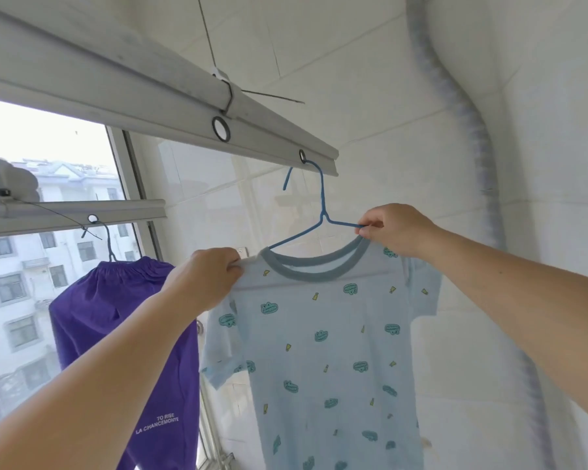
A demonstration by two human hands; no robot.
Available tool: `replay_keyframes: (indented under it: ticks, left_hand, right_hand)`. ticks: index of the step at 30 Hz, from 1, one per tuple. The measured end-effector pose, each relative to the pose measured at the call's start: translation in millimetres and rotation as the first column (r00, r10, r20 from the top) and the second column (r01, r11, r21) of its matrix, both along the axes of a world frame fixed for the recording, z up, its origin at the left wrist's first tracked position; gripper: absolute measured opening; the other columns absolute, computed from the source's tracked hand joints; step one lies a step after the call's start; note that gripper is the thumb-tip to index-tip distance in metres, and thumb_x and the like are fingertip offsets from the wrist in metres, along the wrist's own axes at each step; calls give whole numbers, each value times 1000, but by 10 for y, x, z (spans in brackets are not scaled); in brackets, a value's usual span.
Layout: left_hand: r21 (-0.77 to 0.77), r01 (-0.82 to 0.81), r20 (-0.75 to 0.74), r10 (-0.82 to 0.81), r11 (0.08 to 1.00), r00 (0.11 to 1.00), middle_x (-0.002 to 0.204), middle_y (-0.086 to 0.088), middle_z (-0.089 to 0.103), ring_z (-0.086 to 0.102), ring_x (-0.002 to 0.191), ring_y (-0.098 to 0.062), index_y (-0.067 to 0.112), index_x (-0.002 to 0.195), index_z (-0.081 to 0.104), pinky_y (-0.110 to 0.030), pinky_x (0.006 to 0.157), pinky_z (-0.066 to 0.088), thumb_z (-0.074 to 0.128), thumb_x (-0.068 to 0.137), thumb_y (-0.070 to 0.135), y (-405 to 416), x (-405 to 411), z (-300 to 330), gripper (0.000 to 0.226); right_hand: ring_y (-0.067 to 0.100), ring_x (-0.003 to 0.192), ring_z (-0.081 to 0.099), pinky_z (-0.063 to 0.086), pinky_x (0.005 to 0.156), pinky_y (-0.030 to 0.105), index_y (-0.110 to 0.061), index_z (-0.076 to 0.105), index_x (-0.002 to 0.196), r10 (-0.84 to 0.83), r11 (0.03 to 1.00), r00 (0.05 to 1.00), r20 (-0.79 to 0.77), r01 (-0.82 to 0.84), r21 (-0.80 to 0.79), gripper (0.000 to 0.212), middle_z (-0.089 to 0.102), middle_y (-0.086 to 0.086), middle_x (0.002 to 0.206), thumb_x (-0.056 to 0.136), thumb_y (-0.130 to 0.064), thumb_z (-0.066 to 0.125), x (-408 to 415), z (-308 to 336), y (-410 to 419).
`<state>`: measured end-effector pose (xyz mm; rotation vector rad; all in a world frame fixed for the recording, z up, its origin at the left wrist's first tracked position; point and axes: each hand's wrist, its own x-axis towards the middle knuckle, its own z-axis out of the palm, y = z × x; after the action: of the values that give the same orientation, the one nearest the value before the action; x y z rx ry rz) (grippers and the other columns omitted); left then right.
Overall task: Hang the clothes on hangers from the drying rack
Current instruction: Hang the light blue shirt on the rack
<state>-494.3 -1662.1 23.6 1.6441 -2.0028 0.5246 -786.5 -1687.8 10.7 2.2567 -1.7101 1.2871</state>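
A light blue patterned T-shirt (323, 351) hangs on a blue wire hanger (321, 201). The hanger's hook sits in the end ring of the overhead drying rack rail (157, 93). My left hand (204, 279) grips the shirt's left shoulder. My right hand (392, 230) pinches the hanger's right arm and the shirt's collar edge. Part of the hanger is hidden inside the shirt.
Purple trousers (129, 337) hang from a second, lower rack rail (72, 215) to the left. A window (48, 164) fills the left side. A tiled wall (370, 106) with a grey corrugated pipe (472, 140) stands behind and to the right.
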Motion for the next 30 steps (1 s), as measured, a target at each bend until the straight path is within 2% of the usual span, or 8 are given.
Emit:
replay_keyframes:
  ticks: [3, 6, 11, 15, 19, 21, 25, 30]
  left_hand:
    - [29, 48, -71, -46, 998, 996, 98, 0, 60, 57, 80, -17, 28, 109, 55, -33, 69, 49, 49, 87, 33, 57, -31, -19, 23]
    - [8, 126, -84, -125, 992, 989, 115, 1, 57, 53, 101, -18, 28, 123, 51, -33, 85, 44, 53, 87, 33, 118, -118, -22, 37]
    - [-35, 135, -28, -136, 990, 990, 128, 3, 55, 49, 117, -19, 28, 123, 54, -40, 104, 34, 45, 92, 29, 154, -340, 66, 32]
    - [-35, 158, -7, -159, 987, 987, 137, 3, 47, 45, 122, -18, 27, 130, 47, -37, 105, 33, 47, 92, 32, 167, -512, 116, 38]
    - [-53, 194, -20, -196, 979, 980, 141, 2, 40, 43, 124, -19, 24, 131, 45, -35, 106, 31, 49, 91, 32, 220, -620, 94, 41]
    - [-90, 206, -40, -211, 974, 977, 145, 0, 34, 37, 129, -20, 24, 134, 42, -36, 108, 29, 50, 90, 31, 268, -649, 40, 45]
    - [-211, 207, -32, -218, 955, 975, 153, -2, 17, 20, 139, -21, 28, 142, 24, -40, 112, 23, 52, 89, 26, 393, -647, -159, 59]
    - [-337, 165, -70, -199, 927, 977, 153, 1, 15, 14, 139, -19, 34, 143, 14, -36, 112, 13, 48, 92, 21, 616, -508, -508, 63]
  right_hand:
    - [26, 78, 61, 49, 73, 36, -19, 64, 90, 63, 998, 997, 46, -63, -1, 15, 65, 7, 90, 90, -29, 53, 23, 35, 9]
    - [8, 57, 50, 39, 55, 19, -10, 65, 83, 139, 989, 984, 111, -132, -66, 18, 64, 6, 77, 90, -22, 54, 62, 43, 59]
    - [25, 79, 57, 40, 69, 29, -6, 67, 86, 110, 974, 969, 221, -62, -217, 20, 70, 6, 87, 91, -17, 52, 21, 34, 97]
    - [9, 65, 49, 32, 53, 10, -7, 66, 85, 53, 950, 947, 317, 50, -309, 20, 62, -4, 75, 92, -17, 50, -37, 95, 86]
    - [13, 72, 50, 31, 56, 23, -6, 66, 87, 33, 931, 909, 415, 123, -344, 21, 64, 0, 83, 92, -16, 49, -82, 122, 127]
    - [13, 73, 52, 34, 60, 22, -6, 67, 86, 69, 931, 898, 434, 98, -351, 20, 66, 1, 83, 91, -16, 50, -84, 53, 198]
    - [2, 68, 54, 36, 57, 4, -15, 66, 82, 184, 938, 868, 462, -14, -347, 15, 67, -7, 78, 90, -18, 54, 17, -235, 422]
    - [1, 69, 56, 39, 60, 9, -18, 67, 84, 302, 923, 854, 423, -151, -354, 12, 69, -8, 76, 89, -17, 57, 310, -599, 713]
